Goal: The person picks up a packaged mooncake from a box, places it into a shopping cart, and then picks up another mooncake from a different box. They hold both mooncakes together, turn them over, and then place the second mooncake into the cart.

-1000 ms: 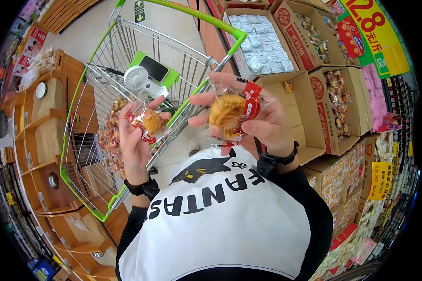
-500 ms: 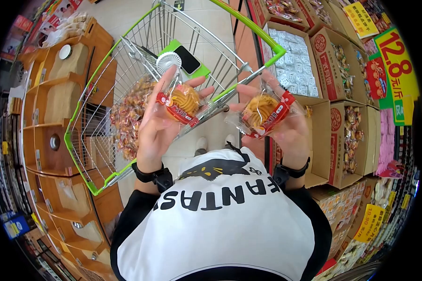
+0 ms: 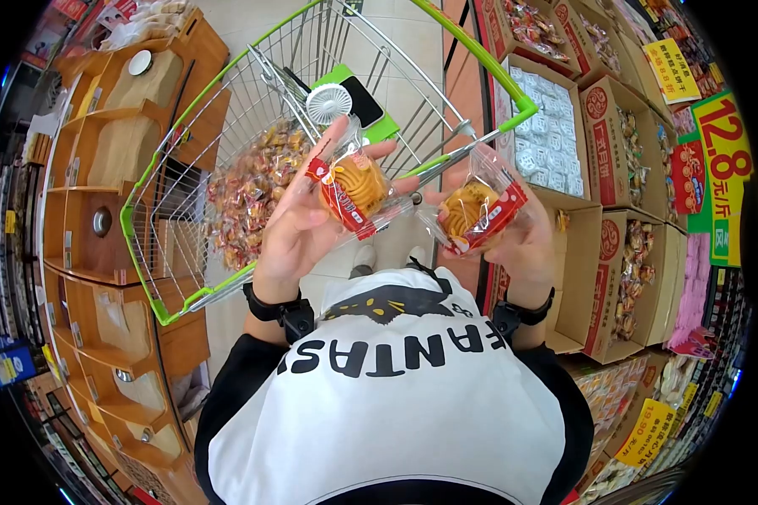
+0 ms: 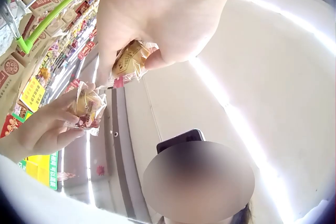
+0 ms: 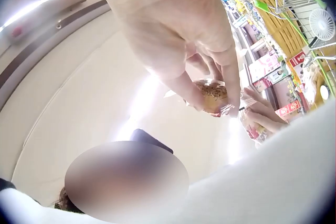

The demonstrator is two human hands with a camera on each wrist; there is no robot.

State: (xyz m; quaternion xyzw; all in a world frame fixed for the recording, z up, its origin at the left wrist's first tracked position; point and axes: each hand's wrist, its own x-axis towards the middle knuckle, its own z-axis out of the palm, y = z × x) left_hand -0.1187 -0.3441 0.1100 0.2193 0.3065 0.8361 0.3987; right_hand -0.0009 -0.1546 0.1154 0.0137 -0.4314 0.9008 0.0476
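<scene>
In the head view my left hand [image 3: 293, 231] holds a wrapped mooncake [image 3: 354, 185] between thumb and fingers, its ridged golden top showing through clear film with a red band. My right hand [image 3: 520, 244] grips a second wrapped mooncake [image 3: 470, 212], browner on top, with a red band along its right side. The two packets are held up side by side in front of the chest, a small gap between them. From the left wrist, thumb and finger pinch the left mooncake [image 4: 131, 60] at its edges. The right wrist view shows fingers around the right mooncake [image 5: 212, 97].
A green-rimmed shopping cart [image 3: 524, 108] stands ahead, carrying a large bag of wrapped sweets [image 3: 257, 189], a white fan [image 3: 328, 103] and a phone [image 3: 364, 103]. Cardboard boxes [image 3: 608, 143] of packaged cakes line the right; wooden shelves [image 3: 101, 189] line the left.
Both hands have turned the mooncakes so their tops and red bands face the head camera, and have brought them closer together. The head view has shifted, with the cart now further right.
</scene>
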